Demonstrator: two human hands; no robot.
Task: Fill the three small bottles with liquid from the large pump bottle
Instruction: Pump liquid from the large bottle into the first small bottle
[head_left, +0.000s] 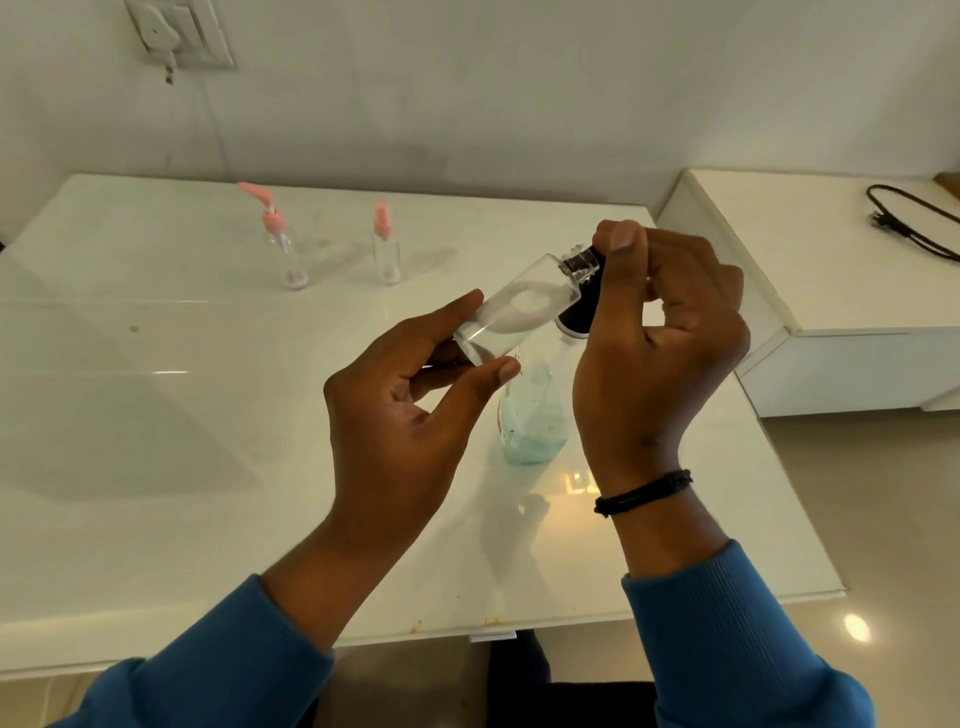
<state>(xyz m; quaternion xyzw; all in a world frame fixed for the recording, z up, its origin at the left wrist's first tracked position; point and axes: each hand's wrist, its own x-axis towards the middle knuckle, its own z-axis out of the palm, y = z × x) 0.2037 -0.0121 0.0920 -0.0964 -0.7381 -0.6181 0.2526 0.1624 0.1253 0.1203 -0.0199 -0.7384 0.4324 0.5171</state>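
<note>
The left hand (415, 384) holds a small clear bottle (519, 306) tilted above the desk (156, 364), fingers (457, 306) and thumb clamped on its base, while the right hand (660, 332) pinches its dark cap (582, 262) at two o'clock. I'd keep the base steady and only twist the cap. The large pump bottle (532, 415) stands just beneath, two pink-capped bottles (387, 244) at eleven o'clock.
</note>
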